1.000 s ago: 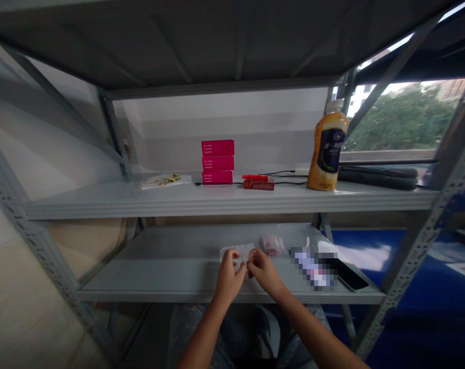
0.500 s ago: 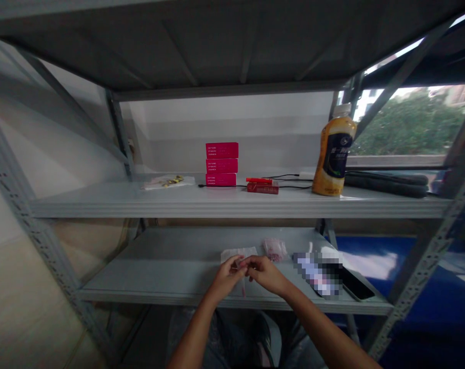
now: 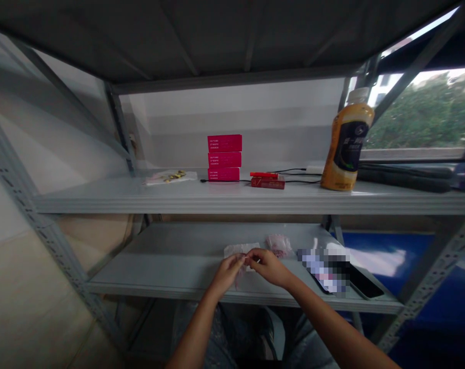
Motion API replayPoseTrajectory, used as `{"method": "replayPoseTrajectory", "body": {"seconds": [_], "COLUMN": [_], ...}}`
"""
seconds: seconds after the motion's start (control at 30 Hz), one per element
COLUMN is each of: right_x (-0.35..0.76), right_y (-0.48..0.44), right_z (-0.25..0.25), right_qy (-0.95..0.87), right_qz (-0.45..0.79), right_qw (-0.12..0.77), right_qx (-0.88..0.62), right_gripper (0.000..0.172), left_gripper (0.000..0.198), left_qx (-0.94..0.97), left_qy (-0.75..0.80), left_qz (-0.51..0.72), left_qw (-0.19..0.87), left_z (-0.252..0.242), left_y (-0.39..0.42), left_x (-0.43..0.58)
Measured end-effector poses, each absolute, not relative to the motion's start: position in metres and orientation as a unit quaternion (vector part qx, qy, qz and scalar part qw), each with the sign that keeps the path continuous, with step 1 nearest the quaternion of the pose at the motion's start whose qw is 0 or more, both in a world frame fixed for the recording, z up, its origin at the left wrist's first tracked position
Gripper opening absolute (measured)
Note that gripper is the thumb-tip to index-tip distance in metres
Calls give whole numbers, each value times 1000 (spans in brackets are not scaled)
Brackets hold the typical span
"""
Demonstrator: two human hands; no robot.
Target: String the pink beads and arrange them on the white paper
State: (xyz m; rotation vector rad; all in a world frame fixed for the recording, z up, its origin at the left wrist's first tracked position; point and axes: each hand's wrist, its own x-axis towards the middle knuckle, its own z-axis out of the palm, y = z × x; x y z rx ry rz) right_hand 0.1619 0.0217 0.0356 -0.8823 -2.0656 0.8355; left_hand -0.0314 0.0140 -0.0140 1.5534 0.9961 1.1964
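Note:
Above the lower shelf [image 3: 170, 256], my left hand [image 3: 226, 275] and my right hand [image 3: 270, 267] meet at the fingertips. Both pinch at a small spot, where fingers hide most of what is held. A thin pink strand [image 3: 238, 280] hangs below my left fingers; its kind is too blurred to tell. Behind my hands lies a flat whitish sheet or bag [image 3: 236, 249]. Just beyond my right hand rests a clear plastic bag [image 3: 279, 245] with small reddish pieces inside.
A blurred-out phone-like item [image 3: 322, 274] and a dark phone [image 3: 365, 282] lie to the right. The upper shelf [image 3: 178, 202] carries stacked pink boxes [image 3: 224, 159], a red box [image 3: 268, 183], an orange marker-like stick [image 3: 263, 175], a drink bottle [image 3: 347, 141] and black cables.
My fingertips have drawn closer together, and the pink strand now hangs nearer my left hand. The view has shifted slightly.

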Motion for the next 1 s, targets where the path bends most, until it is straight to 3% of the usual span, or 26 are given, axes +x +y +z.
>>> {"method": "replayPoseTrajectory", "body": {"seconds": [0.17,0.37,0.6,0.7,0.83,1.0], "right_x": [164,168,162,164,165,151], "right_y": [32,55,52,47,52,65], "right_z": [21,-15,-54,-55,-42,-37], "right_qy": [-804,-833,-871,-875,-861,-861], "right_qz": [328,192,120,110,119,120], "right_qw": [366,369,212,204,223,243], "right_qx": [-336,-366,-427,-425,-441,-430], "right_gripper": [27,59,70,71,90,97], "left_gripper": [55,50,40,41,45,35], "left_qx": [609,639,789,825,849,866], "left_qy": [439,491,493,485,473,479], "left_qz": [493,485,323,258,211,144], "left_qw": [439,341,174,132,105,29], "left_z": [-18,-8,-6,-5,-2,7], "left_y": [18,27,46,50,53,61], "left_x": [-34,-48,-62,-64,-63,-60]}}
